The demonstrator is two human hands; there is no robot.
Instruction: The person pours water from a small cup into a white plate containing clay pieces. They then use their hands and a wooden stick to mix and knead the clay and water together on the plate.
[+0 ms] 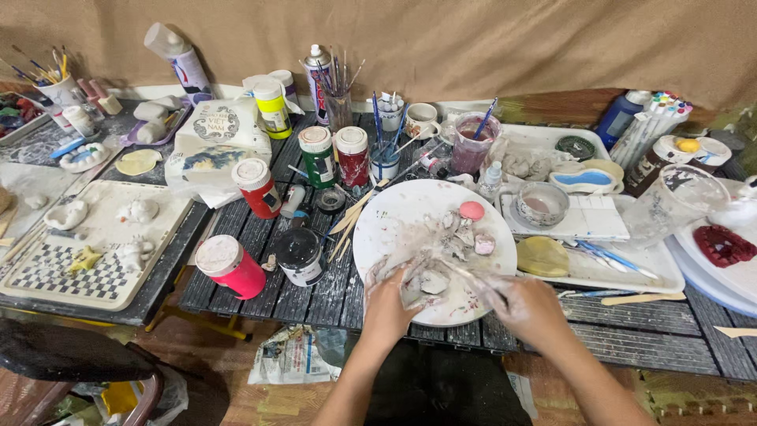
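Left hand (388,304) steadies a small white clay piece (432,282) on the round white plate (394,213) at the near edge of the surface, grip pinching it, while right hand (530,308) grip pinches a thin brush (465,276) angled onto it.

Paint jars (318,155) left of plate (410,209), tray (631,272) right.

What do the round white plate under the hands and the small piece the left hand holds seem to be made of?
Round white plate: probably glazed ceramic or plastic, smooth with paint smears. Small whitish piece by the left hand: apparently matte unglazed clay or plaster, chalky and dull.
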